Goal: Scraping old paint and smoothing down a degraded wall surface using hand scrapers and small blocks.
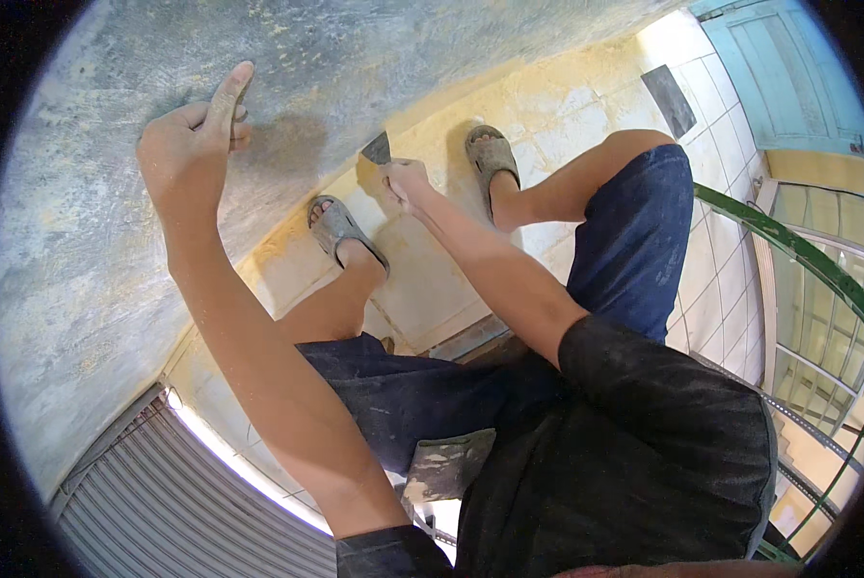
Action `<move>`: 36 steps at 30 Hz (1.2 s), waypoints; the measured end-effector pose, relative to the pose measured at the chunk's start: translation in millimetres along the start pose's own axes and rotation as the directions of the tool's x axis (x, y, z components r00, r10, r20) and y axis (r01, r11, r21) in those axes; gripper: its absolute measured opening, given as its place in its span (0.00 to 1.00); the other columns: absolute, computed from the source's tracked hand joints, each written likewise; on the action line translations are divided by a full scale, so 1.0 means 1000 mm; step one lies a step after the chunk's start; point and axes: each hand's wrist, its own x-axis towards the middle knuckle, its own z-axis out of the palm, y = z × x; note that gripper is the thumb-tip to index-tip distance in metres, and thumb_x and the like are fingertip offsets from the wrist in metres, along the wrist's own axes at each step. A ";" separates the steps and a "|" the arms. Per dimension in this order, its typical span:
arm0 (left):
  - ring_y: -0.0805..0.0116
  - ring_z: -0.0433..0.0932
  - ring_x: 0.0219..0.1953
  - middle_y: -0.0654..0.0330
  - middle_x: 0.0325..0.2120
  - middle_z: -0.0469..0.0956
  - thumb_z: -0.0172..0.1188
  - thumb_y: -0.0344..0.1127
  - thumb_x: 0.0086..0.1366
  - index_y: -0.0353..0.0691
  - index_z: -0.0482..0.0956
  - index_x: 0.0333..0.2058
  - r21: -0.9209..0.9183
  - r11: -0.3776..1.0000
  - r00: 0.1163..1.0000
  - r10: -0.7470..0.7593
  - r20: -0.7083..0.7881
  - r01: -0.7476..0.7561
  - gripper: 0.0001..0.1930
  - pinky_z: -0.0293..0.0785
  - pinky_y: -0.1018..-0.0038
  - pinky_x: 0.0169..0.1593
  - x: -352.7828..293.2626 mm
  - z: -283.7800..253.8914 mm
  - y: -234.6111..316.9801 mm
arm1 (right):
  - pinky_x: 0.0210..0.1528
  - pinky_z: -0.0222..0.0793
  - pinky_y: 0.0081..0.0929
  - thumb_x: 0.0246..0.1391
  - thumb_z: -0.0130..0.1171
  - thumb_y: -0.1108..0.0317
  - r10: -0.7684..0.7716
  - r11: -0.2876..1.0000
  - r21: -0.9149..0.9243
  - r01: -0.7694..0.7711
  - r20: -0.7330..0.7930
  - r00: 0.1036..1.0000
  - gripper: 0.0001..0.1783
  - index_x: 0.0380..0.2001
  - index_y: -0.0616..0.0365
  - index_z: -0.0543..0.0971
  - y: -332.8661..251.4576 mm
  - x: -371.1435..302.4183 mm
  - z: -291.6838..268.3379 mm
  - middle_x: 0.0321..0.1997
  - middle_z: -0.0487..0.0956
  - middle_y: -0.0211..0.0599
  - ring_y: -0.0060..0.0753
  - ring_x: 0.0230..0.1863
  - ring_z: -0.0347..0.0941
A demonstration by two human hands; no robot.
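My left hand (193, 154) is raised at the grey, patchy plastered wall (355, 67). One digit is stretched out along the wall and the other fingers are partly curled, with nothing visible in them. Whether the fingertip presses on the surface is hard to tell. Lower and to the right, my right hand (409, 183) is closed around the handle of a putty knife (377, 149). Its dark, wide blade points up and left toward the foot of the wall, between my two feet. Most of the handle is hidden in the fingers.
Grey sandals (335, 229) are on my feet on the pale, stained ledge (441, 279). A dark flat plate (669, 101) lies at the upper right, near a blue door (788, 77). A green rail (788, 236) curves along the right; a corrugated shutter (181, 491) is at lower left.
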 end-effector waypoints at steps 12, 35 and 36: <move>0.72 0.84 0.24 0.54 0.19 0.84 0.72 0.59 0.60 0.30 0.88 0.28 -0.017 0.999 0.999 0.033 -0.018 -0.033 0.29 0.79 0.78 0.36 0.002 0.001 -0.005 | 0.13 0.50 0.28 0.58 0.60 0.67 -0.032 0.997 -0.072 0.036 0.059 0.998 0.09 0.24 0.56 0.79 -0.004 -0.013 -0.002 0.15 0.70 0.29 0.22 0.11 0.60; 0.72 0.84 0.24 0.54 0.20 0.85 0.71 0.62 0.59 0.30 0.88 0.27 0.004 1.000 1.000 0.027 0.004 -0.027 0.32 0.79 0.77 0.37 0.002 0.000 -0.003 | 0.16 0.52 0.30 0.60 0.56 0.69 -0.056 0.977 -0.206 0.047 -0.036 0.998 0.08 0.27 0.57 0.79 -0.019 -0.014 -0.001 0.18 0.73 0.30 0.23 0.14 0.63; 0.72 0.84 0.24 0.54 0.20 0.85 0.71 0.62 0.60 0.30 0.88 0.27 -0.006 1.000 1.000 0.002 0.014 -0.002 0.32 0.79 0.77 0.38 0.002 0.001 -0.003 | 0.16 0.52 0.30 0.60 0.55 0.69 -0.028 0.988 -0.151 0.024 -0.023 0.999 0.09 0.26 0.57 0.79 -0.019 -0.016 -0.001 0.18 0.73 0.30 0.23 0.14 0.63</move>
